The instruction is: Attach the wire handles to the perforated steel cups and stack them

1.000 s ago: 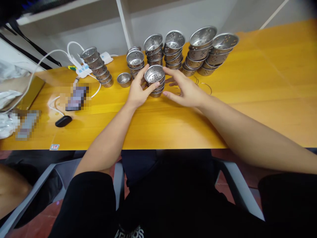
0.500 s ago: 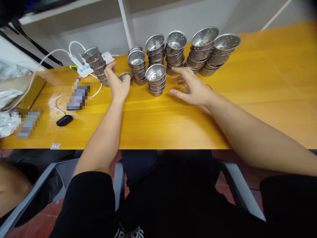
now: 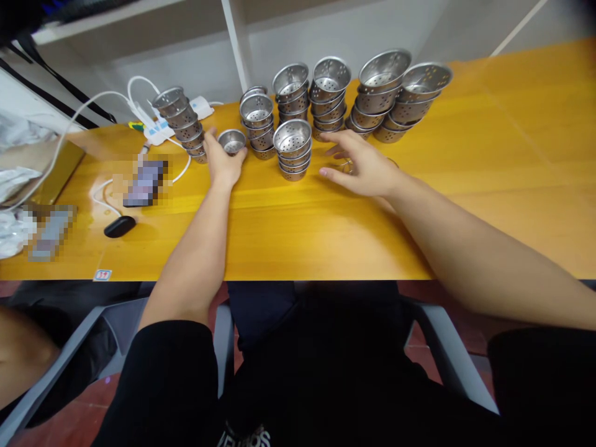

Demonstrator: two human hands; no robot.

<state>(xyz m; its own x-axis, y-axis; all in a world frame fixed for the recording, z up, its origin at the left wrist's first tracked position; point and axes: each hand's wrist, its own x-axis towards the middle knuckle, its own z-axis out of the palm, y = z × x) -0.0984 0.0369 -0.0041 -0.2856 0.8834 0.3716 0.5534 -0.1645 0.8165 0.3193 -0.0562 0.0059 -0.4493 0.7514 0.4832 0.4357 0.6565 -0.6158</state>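
My left hand (image 3: 224, 162) is around a single small perforated steel cup (image 3: 231, 140), thumb at its right side and fingers at its left. Part of the cup is hidden behind the hand. To the left of that hand leans a tall stack of perforated cups (image 3: 184, 124). My right hand (image 3: 356, 162) is open with fingers apart and nothing in it. It hovers to the right of a short stack of nested cups (image 3: 293, 149), apart from it. Thin gold-coloured wire (image 3: 347, 166) shows partly behind the right hand.
More cup stacks stand along the back: a narrow one (image 3: 257, 124), two middle ones (image 3: 292, 93) (image 3: 329, 93) and two wide ones (image 3: 379, 93) (image 3: 416, 102). At left lie a phone (image 3: 146, 184), a black oval object (image 3: 120, 226), white cables and a power strip (image 3: 159, 132). Another person's limb (image 3: 23, 354) shows at lower left.
My left hand has closed around the single cup, whose opening now shows more fully and sits slightly higher. My right hand has barely moved.
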